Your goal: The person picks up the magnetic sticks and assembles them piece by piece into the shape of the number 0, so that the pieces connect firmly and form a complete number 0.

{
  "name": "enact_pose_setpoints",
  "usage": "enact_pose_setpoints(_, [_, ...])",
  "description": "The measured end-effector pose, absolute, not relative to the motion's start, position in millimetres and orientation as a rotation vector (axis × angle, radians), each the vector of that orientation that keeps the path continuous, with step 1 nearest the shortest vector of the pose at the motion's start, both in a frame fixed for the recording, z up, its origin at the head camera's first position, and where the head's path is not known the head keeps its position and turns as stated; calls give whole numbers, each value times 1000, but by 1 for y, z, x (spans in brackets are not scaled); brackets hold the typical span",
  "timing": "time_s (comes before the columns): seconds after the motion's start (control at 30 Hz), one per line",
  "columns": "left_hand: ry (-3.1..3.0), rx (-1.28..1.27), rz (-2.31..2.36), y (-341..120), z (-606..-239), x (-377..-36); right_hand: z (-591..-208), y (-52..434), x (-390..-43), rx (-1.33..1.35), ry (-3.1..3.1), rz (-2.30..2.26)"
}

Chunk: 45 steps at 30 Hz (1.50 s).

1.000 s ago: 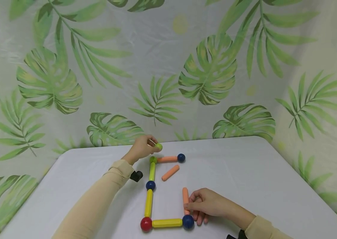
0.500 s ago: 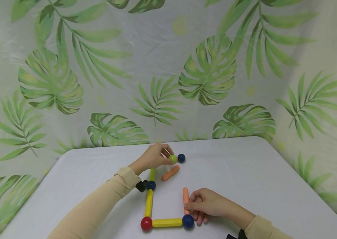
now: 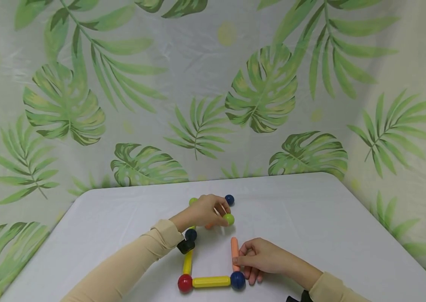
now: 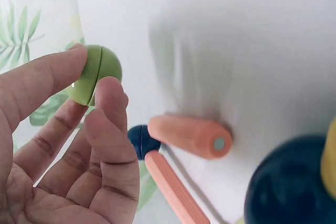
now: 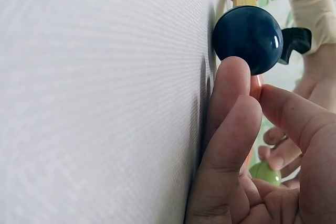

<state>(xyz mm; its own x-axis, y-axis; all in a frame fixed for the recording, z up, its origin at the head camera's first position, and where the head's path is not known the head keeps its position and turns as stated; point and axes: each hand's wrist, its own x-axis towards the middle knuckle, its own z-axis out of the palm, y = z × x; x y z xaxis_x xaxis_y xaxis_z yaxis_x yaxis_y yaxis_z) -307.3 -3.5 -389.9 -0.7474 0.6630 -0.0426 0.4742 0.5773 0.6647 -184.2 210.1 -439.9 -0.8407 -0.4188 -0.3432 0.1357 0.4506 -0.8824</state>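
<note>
My left hand (image 3: 223,214) pinches a green ball (image 3: 229,218) between thumb and fingers, just above the table and over a loose orange rod (image 3: 209,226) that it mostly hides. In the left wrist view the green ball (image 4: 94,74) sits at my fingertips, beyond the orange rod (image 4: 189,136). My right hand (image 3: 238,256) pinches an upright-lying orange rod (image 3: 234,251) whose near end meets a blue ball (image 3: 237,280). A yellow rod (image 3: 211,281) links that ball to a red ball (image 3: 184,283).
From the red ball another yellow rod (image 3: 187,262) runs away to a dark blue ball (image 3: 190,234). A second green ball (image 3: 193,201) and a blue ball (image 3: 229,199) lie beyond my left hand. The white table (image 3: 311,218) ends at a leaf-print curtain (image 3: 258,92).
My left hand carried the green ball from the far corner rightward, then toward me over the loose orange rod. The right hand stayed on its orange rod.
</note>
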Motion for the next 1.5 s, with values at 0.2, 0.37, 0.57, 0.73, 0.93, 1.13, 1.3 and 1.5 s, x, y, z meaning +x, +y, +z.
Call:
enact_pose_setpoints(0.2, [2515, 929, 890, 3, -395, -304, -440, 210, -185, -221, 2176, -1391])
enact_pose_setpoints(0.37, [2500, 947, 870, 6, -400, -303, -441, 210, -185, -220, 2179, -1390])
enact_pose_setpoints(0.57, [2481, 941, 843, 8, -403, -301, -441, 211, -186, -232, 2181, -1392])
enact_pose_setpoints(0.73, [2464, 946, 830, 11, -405, -301, -441, 211, -189, -219, 2183, -1381])
enact_pose_setpoints(0.93, [2444, 950, 835, 12, -404, -301, -442, 213, -191, -216, 2183, -1381])
enact_pose_setpoints(1.13, [2443, 950, 839, 11, -404, -301, -441, 213, -192, -217, 2183, -1379])
enact_pose_setpoints(1.3, [2440, 944, 847, 11, -404, -299, -441, 213, -192, -203, 2190, -1365])
enact_pose_setpoints(1.5, [2422, 922, 854, 10, -402, -300, -440, 217, -191, -189, 2206, -1348])
